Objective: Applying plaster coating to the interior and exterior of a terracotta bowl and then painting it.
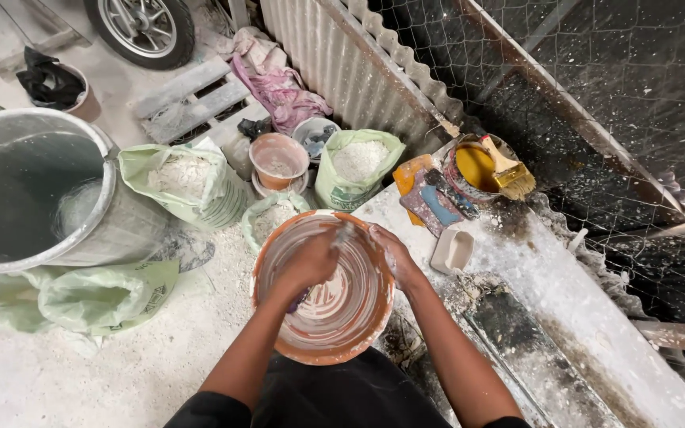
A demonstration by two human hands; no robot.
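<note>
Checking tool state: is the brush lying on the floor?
No, the brush rests across the rim of the yellow paint can on the ledge.

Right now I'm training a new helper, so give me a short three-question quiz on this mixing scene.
1. True or false: both hands, left hand and right hand, are at the orange bucket.
2. What lies across the yellow paint can? A) brush B) trowel C) rag
3. What colour is the mix in the orange bucket?

Key: 1 true; 2 A; 3 whitish.
</note>
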